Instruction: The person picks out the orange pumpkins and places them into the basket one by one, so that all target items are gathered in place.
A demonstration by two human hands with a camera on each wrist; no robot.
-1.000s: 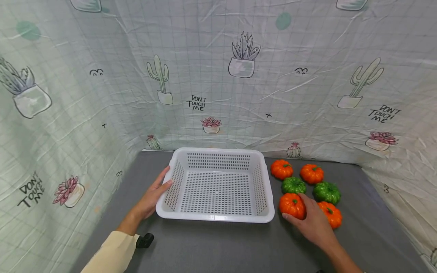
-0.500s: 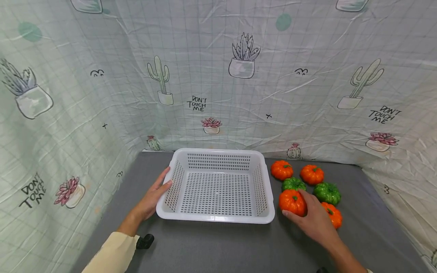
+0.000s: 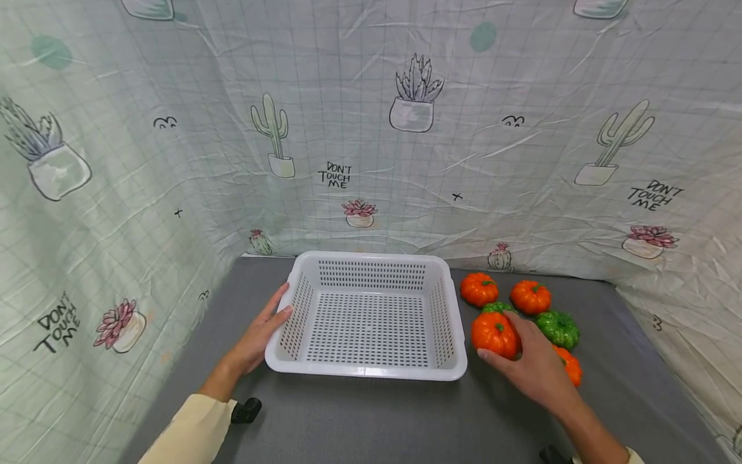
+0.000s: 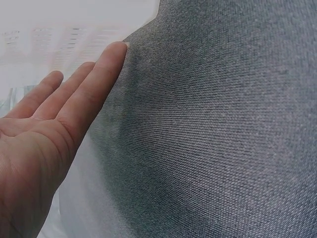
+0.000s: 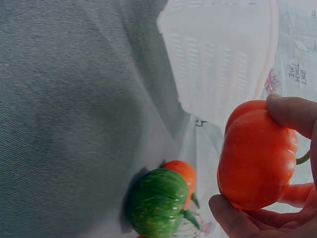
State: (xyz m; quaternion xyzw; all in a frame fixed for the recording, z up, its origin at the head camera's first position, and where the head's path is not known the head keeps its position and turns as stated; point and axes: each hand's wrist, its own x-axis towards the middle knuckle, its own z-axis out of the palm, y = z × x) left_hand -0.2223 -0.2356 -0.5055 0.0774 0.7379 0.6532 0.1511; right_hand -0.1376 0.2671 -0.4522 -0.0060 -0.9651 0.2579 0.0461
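Orng pumpkin (image 3: 493, 335) lifted (held w/ R hand (image 3: 538, 367)).

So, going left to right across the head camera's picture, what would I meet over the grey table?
Cream sleeve of the left arm → left hand → white basket → orange pumpkin held by the right hand → rightmost green pumpkin. Things with overlapping places are left out.

We count four orange pumpkins (image 3: 478, 289) (image 3: 530, 297) (image 3: 494, 335) (image 3: 570, 366) and two green pumpkins (image 3: 494, 307) (image 3: 559, 330), six in all, along with one white basket (image 3: 365, 370), two bare hands (image 3: 257, 338) (image 3: 538, 367), two cream sleeves (image 3: 191, 432) (image 3: 633, 457) and one gray tabletop (image 3: 371, 422).
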